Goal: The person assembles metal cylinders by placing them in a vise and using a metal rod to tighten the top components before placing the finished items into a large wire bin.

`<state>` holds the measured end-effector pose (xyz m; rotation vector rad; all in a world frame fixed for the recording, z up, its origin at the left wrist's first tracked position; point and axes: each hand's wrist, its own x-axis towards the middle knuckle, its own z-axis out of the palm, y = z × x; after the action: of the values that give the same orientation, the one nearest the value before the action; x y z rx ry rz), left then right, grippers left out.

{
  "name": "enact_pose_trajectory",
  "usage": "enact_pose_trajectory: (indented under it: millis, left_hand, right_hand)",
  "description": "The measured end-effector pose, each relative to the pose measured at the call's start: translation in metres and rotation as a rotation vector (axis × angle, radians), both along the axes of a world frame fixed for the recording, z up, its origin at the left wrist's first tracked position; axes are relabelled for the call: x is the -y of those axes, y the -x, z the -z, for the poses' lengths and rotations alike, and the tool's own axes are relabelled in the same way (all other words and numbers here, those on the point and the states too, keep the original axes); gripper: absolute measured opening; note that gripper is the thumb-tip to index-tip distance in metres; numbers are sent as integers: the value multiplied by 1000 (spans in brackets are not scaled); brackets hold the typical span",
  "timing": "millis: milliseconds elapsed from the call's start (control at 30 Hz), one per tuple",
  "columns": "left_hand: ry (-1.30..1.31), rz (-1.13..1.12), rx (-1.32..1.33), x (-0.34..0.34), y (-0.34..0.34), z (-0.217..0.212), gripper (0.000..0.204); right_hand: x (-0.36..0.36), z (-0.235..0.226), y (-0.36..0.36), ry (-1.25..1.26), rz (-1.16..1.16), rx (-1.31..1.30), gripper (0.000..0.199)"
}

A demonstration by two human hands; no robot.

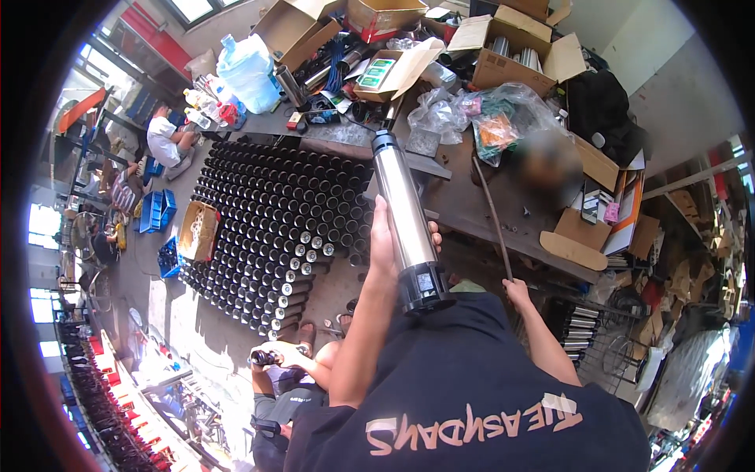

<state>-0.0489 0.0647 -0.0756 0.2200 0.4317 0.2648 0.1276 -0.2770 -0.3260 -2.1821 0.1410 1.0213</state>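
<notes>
My left hand (383, 240) is wrapped round a shiny steel cylinder with black ends (402, 200), much like a submersible pump body. It stands tilted in front of my chest, its wider black end nearest me and its narrower end toward the bench. My right hand (517, 293) is closed round the near end of a long, thin brown rod (493, 212). The rod's far part lies over the workbench (543, 256). Small metal bits rest on the bench beside the rod.
Many upright black tubes (267, 212) cover the floor at left. A seated co-worker's hands (283, 354) hold a short black cylinder at lower left. Cardboard boxes (511, 67), plastic bags (503, 118) and a large blue water bottle (245, 75) crowd the bench. Blue crates (157, 211) stand farther left.
</notes>
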Motion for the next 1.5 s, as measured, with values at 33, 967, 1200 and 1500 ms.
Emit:
enact_pose_trajectory:
  millis: [33,967,1200,1500]
  left_hand:
    - [7,-2,8,-1,-1,-2,80]
    - [666,-510,165,-33,-81,28,38]
    - [452,-430,-21,-92,-112,30,39]
    - [331,-298,-143,-119,-110,34,51]
  right_hand:
    - [1,7,-2,23,-9,6,29]
    - [1,-160,-74,-323,-416,703,47]
    - [-44,-210,-215,-368,-739,780,36]
    - [-195,-328,-349,-121,-999,1419,37]
